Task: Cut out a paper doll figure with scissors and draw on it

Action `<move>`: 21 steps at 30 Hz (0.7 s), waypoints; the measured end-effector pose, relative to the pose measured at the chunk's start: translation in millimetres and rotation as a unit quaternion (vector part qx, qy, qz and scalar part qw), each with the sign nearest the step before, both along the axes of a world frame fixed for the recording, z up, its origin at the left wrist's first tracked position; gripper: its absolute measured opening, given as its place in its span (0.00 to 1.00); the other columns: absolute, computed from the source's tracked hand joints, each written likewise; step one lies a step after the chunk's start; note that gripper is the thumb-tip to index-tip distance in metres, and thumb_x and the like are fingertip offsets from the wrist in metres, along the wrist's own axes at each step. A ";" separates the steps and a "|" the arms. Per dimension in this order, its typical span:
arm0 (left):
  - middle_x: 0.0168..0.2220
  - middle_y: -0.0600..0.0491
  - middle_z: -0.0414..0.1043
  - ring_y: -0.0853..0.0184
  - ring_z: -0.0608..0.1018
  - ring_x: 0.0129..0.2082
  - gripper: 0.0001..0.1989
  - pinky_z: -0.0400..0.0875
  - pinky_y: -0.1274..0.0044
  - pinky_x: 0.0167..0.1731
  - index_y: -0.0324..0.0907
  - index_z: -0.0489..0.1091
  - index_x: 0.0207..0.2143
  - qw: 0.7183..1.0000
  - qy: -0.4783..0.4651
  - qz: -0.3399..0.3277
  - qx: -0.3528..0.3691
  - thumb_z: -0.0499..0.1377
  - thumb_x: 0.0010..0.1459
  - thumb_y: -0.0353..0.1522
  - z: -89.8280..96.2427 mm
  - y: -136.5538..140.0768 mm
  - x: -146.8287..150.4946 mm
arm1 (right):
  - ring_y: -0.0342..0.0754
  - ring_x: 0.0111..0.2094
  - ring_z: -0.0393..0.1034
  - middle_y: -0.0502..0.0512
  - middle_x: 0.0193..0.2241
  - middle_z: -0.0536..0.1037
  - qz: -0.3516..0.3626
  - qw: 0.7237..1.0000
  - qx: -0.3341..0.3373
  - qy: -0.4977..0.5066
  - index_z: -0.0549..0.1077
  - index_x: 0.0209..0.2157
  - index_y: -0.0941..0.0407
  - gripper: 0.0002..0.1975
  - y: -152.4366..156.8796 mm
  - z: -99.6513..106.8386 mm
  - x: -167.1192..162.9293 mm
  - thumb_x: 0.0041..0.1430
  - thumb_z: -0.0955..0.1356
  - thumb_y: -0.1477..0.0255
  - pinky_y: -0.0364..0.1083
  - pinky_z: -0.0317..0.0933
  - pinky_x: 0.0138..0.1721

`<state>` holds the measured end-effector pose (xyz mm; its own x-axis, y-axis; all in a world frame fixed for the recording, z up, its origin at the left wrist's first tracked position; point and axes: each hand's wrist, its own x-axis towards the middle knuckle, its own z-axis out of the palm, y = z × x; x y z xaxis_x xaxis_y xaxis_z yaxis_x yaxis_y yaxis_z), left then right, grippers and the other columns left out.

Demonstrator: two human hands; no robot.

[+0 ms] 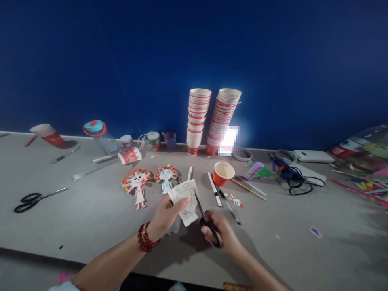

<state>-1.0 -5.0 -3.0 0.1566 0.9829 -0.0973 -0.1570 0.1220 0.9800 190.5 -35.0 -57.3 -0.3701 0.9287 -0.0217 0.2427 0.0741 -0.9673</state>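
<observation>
left hand [166,216] pinching drawn-on paper [189,213], right hand [223,232] closed around black-handled scissors [207,224]

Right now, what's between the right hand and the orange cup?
The head view shows a white marker and a pen between the right hand and orange cup.

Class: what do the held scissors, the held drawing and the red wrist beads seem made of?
Scissors: grey blades with a metallic sheen, probably steel; smooth black handles, likely plastic.
Drawing: matte, off-white paper or thin card, thin-edged and bearing dark lines.
Red wrist beads: round, dark and glossy, with small highlights; could be glass, stone or plastic.
</observation>
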 end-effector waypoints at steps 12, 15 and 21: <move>0.31 0.51 0.76 0.71 0.74 0.19 0.14 0.69 0.78 0.21 0.39 0.68 0.43 0.998 -0.040 -0.018 0.049 0.56 0.62 0.40 15.2 4.9 -0.5 | 0.38 0.16 0.49 0.42 0.15 0.55 0.000 0.999 -0.042 0.021 0.53 0.24 0.52 0.30 -0.3 -7.3 -1.6 0.49 0.65 0.39 0.41 0.41 0.18; 0.32 0.52 0.75 0.74 0.71 0.18 0.13 0.68 0.80 0.20 0.40 0.67 0.42 0.998 -0.042 -0.016 0.051 0.57 0.61 0.39 13.7 6.6 -1.1 | 0.38 0.15 0.51 0.41 0.14 0.56 0.004 0.998 -0.052 0.021 0.53 0.24 0.52 0.31 -0.3 -8.5 -1.0 0.49 0.65 0.39 0.41 0.41 0.17; 0.28 0.55 0.72 0.75 0.70 0.19 0.12 0.65 0.81 0.23 0.40 0.67 0.42 0.998 0.029 -0.021 0.056 0.59 0.58 0.37 7.4 9.5 -7.4 | 0.38 0.13 0.54 0.40 0.13 0.58 0.027 0.992 -0.103 0.061 0.53 0.25 0.52 0.30 0.1 -5.0 0.0 0.48 0.67 0.41 0.39 0.43 0.15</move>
